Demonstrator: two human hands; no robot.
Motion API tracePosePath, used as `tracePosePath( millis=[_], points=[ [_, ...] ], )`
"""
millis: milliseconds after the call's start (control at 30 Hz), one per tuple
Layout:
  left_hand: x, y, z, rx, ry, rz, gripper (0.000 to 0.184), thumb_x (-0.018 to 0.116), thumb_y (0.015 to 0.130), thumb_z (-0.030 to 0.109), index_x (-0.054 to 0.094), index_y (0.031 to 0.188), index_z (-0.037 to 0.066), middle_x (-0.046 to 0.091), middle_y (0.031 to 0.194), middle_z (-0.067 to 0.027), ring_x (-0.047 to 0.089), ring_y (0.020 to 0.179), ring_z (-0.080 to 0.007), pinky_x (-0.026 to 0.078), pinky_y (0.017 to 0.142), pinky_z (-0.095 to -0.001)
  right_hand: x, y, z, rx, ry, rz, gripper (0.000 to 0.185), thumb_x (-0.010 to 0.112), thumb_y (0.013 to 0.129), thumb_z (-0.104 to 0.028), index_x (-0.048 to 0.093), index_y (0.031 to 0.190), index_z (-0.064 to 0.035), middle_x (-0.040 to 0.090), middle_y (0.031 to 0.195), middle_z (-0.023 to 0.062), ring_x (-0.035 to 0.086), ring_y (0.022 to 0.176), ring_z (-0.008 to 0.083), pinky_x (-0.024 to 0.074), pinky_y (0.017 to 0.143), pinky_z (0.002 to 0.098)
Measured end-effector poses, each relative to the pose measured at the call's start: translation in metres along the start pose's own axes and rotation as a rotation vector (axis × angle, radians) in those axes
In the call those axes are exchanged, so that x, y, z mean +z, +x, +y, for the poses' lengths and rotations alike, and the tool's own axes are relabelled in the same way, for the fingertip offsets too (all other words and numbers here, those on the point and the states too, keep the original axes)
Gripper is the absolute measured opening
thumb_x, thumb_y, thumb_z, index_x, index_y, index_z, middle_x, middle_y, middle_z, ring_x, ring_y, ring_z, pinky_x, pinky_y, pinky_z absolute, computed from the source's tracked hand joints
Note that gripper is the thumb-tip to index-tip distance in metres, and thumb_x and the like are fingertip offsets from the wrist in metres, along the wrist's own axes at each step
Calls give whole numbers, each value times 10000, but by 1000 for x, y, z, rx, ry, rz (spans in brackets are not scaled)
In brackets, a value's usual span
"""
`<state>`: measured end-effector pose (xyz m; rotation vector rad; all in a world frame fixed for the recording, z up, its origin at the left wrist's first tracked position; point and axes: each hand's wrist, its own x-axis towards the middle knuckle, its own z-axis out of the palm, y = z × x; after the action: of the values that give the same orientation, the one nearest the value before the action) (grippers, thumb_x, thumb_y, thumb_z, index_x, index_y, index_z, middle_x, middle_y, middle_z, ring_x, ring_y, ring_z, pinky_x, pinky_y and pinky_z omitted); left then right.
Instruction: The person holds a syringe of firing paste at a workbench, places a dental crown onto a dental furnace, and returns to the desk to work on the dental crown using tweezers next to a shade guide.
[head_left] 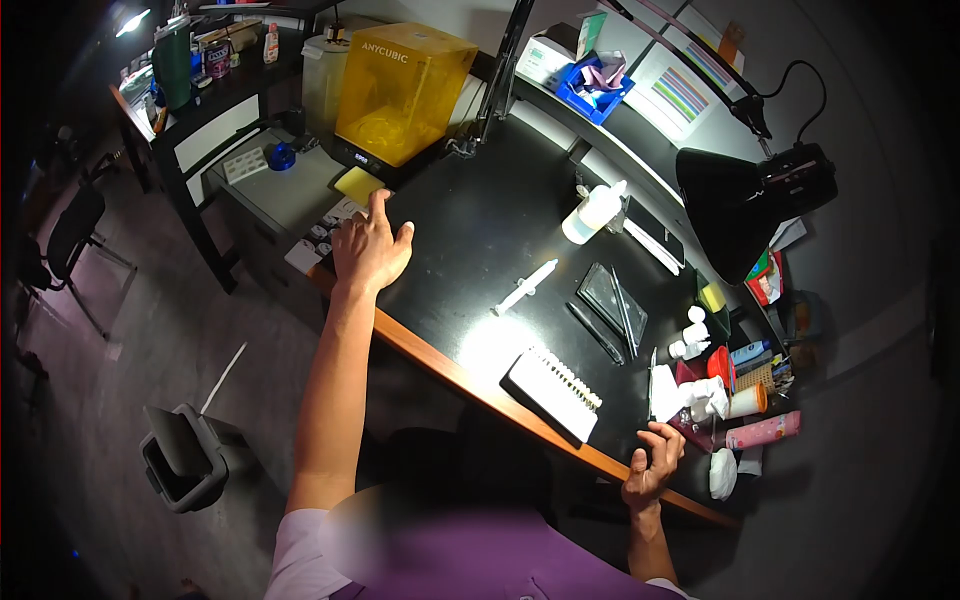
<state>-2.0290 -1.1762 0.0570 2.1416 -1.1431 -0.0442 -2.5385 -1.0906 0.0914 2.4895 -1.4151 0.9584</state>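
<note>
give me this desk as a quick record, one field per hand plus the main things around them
left hand: index finger extended by the yellow pad; contact unclear
right hand: fingers curled, near the desk's front edge; no held item visible
desk: black top
mid-desk: syringe
near front edge: spiral notebook
farther back: white bottle
beyond yellow pad: ANYCUBIC machine, amber cover

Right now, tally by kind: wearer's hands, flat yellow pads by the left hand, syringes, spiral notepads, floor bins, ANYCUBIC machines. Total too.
Hands: 2 (left hand, right hand)
Yellow pad: 1
Syringe: 1
Spiral notepad: 1
Floor bin: 1
ANYCUBIC machine: 1
Total: 7
</note>
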Motion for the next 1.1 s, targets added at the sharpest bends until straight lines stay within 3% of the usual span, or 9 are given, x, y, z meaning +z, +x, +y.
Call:
tracePosePath(
  millis=[167, 233, 467, 600, 767, 867, 1100],
  points=[
    [-1, -1, -1, 9, -3, 9, 597, 641, 948, 394, 406, 1438, 145, 682, 1098, -277, 650, 1077, -422, 456, 984, -522, 2, 4, -2, 17, 48, 11, 349, 564, 939, -351, 706, 945, -32, 621, 1155, 172, 551, 1108, 339, 364, 996, 466],
    [2, 0, -3, 5, -8, 26, 564, 643, 947, 389, 433, 1410, 146, 683, 1095, -272, 652, 1066, -425, 457, 981, -522, 7, 4, 1, 12, -12, -107, 221, 612, 874, -238, 731, 862, -52, 657, 1130, 140, 545, 1114, 326, 334, 1014, 453],
    [2, 4, -9, 69, 15, -85, 438, 642, 943, 367, 508, 1289, 135, 695, 1068, -251, 652, 1052, -420, 462, 972, -521, -3, 12, -1, -16, 4, -67, 244, 619, 858, -265, 726, 791, -57, 662, 1108, 144, 545, 1112, 316, 318, 1022, 455],
    [-1, -1, 0, 17, -31, 24, 392, 656, 931, 363, 570, 1226, 120, 698, 1035, -240, 648, 1061, -408, 474, 947, -513, 0, 10, 5, -64, -41, -140, 250, 621, 832, -290, 719, 783, -65, 652, 1131, 140, 544, 1095, 304, 291, 1026, 440],
    [-1, 1, -5, 34, 8, -48, 420, 665, 924, 359, 538, 1253, 130, 694, 1048, -247, 646, 1052, -415, 467, 957, -520, -6, 15, 2, 3, 20, -39, 251, 601, 836, -268, 726, 816, -51, 637, 1175, 152, 536, 1043, 292, 347, 971, 427],
    [-3, -1, 1, -6, -14, 2, 385, 668, 922, 358, 569, 1212, 125, 693, 1053, -239, 642, 1063, -404, 460, 966, -514, 1, 11, 5, -28, -13, -184, 291, 578, 868, -278, 744, 812, -46, 646, 1183, 153, 536, 1047, 290, 354, 974, 433],
    [-3, 0, 0, 10, -6, -53, 391, 672, 924, 355, 570, 1216, 118, 693, 1078, -239, 633, 1102, -400, 447, 986, -527, -9, 13, 6, -53, 59, -55, 295, 613, 848, -318, 711, 820, -42, 636, 1142, 166, 553, 1050, 301, 336, 993, 448]
  ],
)
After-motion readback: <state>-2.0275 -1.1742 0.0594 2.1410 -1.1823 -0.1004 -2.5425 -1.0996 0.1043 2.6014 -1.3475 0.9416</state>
